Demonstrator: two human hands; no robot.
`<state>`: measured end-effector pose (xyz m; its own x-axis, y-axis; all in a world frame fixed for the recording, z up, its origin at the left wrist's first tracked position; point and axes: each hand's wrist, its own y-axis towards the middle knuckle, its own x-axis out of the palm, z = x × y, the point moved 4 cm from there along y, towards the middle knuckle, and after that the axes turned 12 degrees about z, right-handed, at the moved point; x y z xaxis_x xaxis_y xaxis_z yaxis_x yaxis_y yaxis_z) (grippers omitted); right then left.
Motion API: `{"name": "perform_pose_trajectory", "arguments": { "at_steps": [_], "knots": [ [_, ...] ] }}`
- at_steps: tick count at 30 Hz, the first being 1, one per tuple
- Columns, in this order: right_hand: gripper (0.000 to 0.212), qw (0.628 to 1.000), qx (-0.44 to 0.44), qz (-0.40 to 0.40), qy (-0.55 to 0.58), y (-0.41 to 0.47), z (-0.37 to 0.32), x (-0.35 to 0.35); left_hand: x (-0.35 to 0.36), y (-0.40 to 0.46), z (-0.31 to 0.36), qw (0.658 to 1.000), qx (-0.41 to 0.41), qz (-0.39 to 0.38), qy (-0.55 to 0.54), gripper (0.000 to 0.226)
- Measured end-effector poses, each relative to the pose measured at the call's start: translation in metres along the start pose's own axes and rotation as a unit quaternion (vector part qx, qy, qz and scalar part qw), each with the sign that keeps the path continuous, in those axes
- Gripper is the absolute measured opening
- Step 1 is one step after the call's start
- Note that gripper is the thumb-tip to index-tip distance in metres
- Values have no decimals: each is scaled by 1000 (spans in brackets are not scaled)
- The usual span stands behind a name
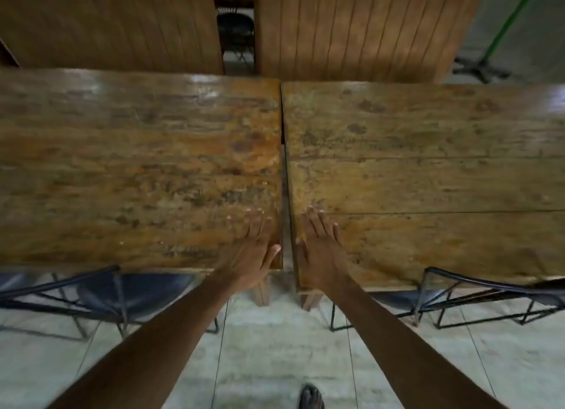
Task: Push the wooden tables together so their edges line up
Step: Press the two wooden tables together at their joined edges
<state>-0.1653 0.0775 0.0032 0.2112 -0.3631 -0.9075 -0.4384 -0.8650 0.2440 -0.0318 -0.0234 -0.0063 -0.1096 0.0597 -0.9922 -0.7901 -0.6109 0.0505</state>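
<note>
Each spread flat, the left hand [255, 249] presses the near inner corner of the left worn brown plank surface [128, 170] and the right hand [318, 249] the right plank surface [428, 179], probably to close the narrow central gap, wider toward the frame's bottom.

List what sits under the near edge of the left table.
Under the left table, a black metal-framed chair and a wooden table leg show. The tabletop covers everything farther back.

The worn, glossy left wooden table [137, 170] stands just left of the right wooden table [428, 179], a narrow gap between them, its near edge set slightly farther back.
</note>
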Motion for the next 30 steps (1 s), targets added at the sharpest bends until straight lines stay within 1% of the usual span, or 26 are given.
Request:
{"name": "perform_pose_trajectory", "arguments": {
  "at_steps": [1,2,4,8,10,14,18,26,30],
  "knots": [
    [56,1000,8,-13,4,-5,8,18,18,-2,0,1000,-6,-25,7,85],
    [54,1000,15,-1,2,-8,13,22,22,-1,1,1000,-2,-18,3,85],
    [53,1000,23,-7,-2,-23,24,44,43,-5,0,1000,-1,-25,9,84],
    [54,1000,-5,4,-11,-38,40,71,70,-1,-6,1000,-8,13,2,70],
    [55,1000,-14,1,-23,-38,46,80,78,6,-10,999,-32,33,-16,65],
    [57,999,-18,0,-42,-34,47,85,87,15,-12,995,-67,69,-27,59],
    [58,999,-18,-7,-45,-34,47,88,90,16,-11,993,-77,90,-13,57],
    [58,999,-17,-8,-38,-27,46,92,92,15,-8,992,-85,92,-1,56],
    [57,1000,-13,-4,-26,-7,39,101,92,15,-8,993,-91,77,3,56]
  ]
}}
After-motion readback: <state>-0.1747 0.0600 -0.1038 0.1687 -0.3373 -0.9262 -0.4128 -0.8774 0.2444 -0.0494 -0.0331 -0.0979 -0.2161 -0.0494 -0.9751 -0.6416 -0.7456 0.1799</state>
